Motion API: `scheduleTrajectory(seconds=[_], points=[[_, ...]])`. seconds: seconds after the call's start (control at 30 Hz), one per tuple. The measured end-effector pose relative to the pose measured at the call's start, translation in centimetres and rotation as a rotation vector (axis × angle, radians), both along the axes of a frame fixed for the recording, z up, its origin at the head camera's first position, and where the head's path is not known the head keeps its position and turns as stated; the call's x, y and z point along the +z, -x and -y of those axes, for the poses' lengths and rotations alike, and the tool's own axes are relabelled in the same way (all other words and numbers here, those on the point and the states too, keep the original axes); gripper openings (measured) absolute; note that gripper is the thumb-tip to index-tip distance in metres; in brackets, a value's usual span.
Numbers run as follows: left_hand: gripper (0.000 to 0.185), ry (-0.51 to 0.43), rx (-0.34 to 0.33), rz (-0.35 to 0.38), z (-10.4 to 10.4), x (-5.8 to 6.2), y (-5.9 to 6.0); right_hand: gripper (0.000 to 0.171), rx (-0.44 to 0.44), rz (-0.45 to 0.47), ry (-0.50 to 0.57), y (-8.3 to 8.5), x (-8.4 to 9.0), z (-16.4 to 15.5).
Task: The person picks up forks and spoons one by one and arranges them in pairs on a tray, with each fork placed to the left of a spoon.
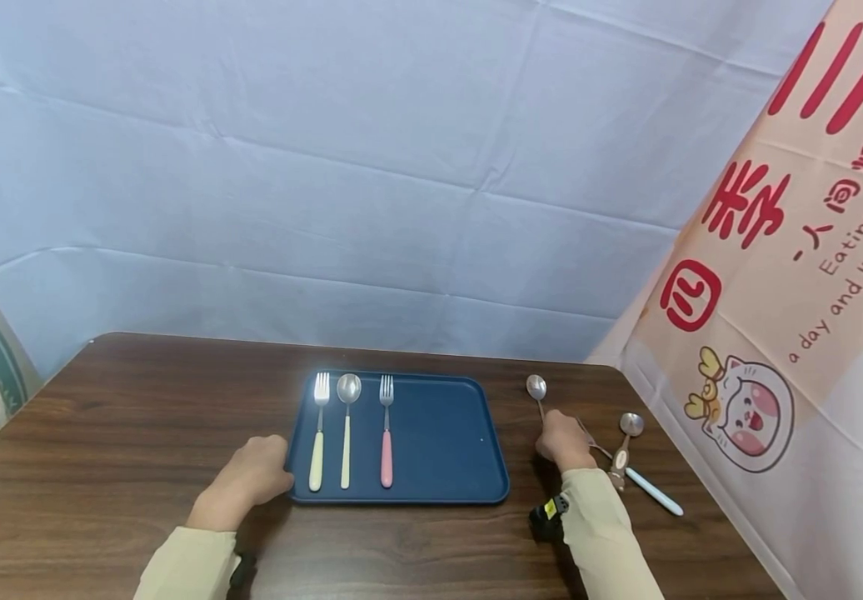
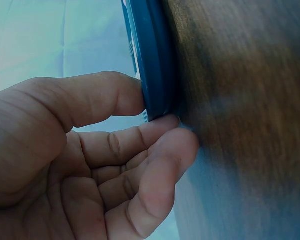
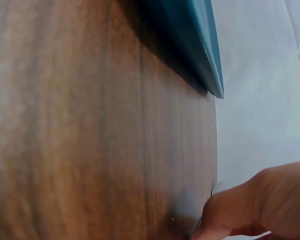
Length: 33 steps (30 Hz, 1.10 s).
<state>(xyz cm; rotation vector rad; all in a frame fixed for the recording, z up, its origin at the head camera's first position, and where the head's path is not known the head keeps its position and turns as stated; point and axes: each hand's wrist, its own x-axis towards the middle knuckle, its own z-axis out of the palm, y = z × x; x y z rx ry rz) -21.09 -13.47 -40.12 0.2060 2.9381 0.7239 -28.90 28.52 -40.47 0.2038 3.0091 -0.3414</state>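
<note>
Spoon point(image 1: 537, 392) lay on the table point(image 1: 139, 433) right of the tray point(image 1: 439, 442), its bowl pointing away from the person and its handle running under the right hand point(image 1: 565, 442), which rested curled over it; whether the fingers actually pinched the handle could not be told, since the hand hid it from the head camera and the right wrist view caught only a fingertip point(image 3: 215, 225) touching the wood. The left hand point(image 1: 251, 479) was at the tray's near left corner, its thumb point(image 2: 100, 97) and curled fingers point(image 2: 140, 140) pinching the blue rim point(image 2: 157, 65). On the tray lay a cream fork point(image 1: 318, 437), a cream spoon point(image 1: 346, 429) and a pink fork point(image 1: 386, 437), side by side, handles toward the person. Just right of the right hand lay a brown-handled spoon point(image 1: 625, 446) and a pale blue handle point(image 1: 655, 492) whose head was hidden behind the hand. Both wrist views were close and blurred. The table was dark wood, backed by a creased pale blue cloth point(image 1: 326, 167), with a printed banner point(image 1: 799, 292) to the right.
</note>
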Motion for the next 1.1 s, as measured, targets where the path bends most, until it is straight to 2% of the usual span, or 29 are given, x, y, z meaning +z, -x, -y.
scheduleTrajectory(seconds=[0.17,0.4,0.6,0.87,1.1], points=[[0.009,-0.001,0.007,0.014,0.07,-0.12,0.00,0.011,0.012,0.048,0.020,0.01,0.21,-0.20],[0.009,-0.001,0.001,0.007,0.03,-0.12,0.09,0.004,-0.008,0.070,0.033,-0.08,0.26,-0.43],[0.008,0.001,0.004,0.011,0.05,-0.17,0.09,0.007,-0.022,0.098,0.029,-0.07,0.39,-0.64],[0.009,-0.001,0.005,0.007,0.06,-0.13,0.04,0.006,0.030,0.110,-0.037,0.04,0.73,-0.74],[0.008,-0.003,0.010,0.013,0.02,-0.18,0.06,0.008,0.024,0.132,-0.004,-0.05,0.66,-0.85]])
